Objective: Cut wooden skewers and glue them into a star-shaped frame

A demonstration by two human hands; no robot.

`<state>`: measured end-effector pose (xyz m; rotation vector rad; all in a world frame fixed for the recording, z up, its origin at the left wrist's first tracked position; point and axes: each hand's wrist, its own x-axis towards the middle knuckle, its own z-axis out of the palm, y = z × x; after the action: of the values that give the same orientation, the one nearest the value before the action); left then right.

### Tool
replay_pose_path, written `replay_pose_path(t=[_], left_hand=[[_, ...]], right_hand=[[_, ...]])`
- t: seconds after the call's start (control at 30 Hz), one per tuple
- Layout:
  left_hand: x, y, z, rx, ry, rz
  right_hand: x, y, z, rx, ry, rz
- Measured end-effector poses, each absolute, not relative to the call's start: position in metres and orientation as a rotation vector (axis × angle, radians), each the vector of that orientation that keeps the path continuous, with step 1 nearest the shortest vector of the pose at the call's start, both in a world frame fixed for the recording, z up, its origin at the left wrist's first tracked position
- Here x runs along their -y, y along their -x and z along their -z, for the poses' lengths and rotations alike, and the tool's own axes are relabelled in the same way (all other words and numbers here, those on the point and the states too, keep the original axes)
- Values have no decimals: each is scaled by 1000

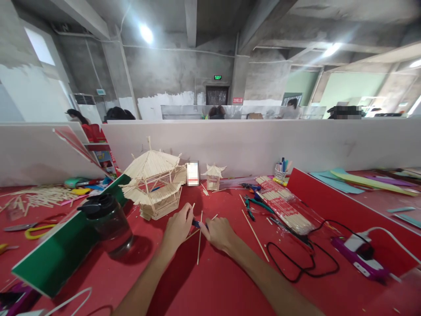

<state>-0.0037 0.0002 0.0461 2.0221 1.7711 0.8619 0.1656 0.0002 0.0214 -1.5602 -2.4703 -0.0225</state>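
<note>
My left hand is closed in a pinch over the red tabletop, with a thin wooden stick poking up at its fingertips. Close beside it, my right hand curls around a small dark-blue tool, whose kind I cannot make out; it spans the gap between the hands. Another thin stick slants beneath the tool. A longer loose stick lies on the table between my forearms. Behind my left hand stands a large pavilion model built of sticks, with a smaller stick pavilion farther back.
A dark-lidded water bottle stands left of my arm by a green divider. On the right lie green-handled pliers, packs of sticks, a black cable and a purple power strip. A white partition runs behind.
</note>
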Motion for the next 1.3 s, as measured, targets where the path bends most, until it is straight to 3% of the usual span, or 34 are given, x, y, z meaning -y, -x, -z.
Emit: replay_pose_path(t=[0.37, 0.5, 0.7, 1.03, 1.3], left_hand=[[-28, 31, -33, -1608, -1809, -1260], [-25, 47, -32, -1646, -2183, -941], [-18, 55, -25, -1744, -2289, -387], [-7, 37, -33, -1548, -2159, -382], [1, 16, -29, -1741, -2160, -212]], right_hand=[[7, -169, -32, 2436, 1652, -34], [1, -191, -40, 2319, 1689, -58], [-25, -260, -43, 2075, 1938, 201], [-43, -313, -21, 2026, 2259, 186], [-48, -313, -13, 2001, 2273, 127]])
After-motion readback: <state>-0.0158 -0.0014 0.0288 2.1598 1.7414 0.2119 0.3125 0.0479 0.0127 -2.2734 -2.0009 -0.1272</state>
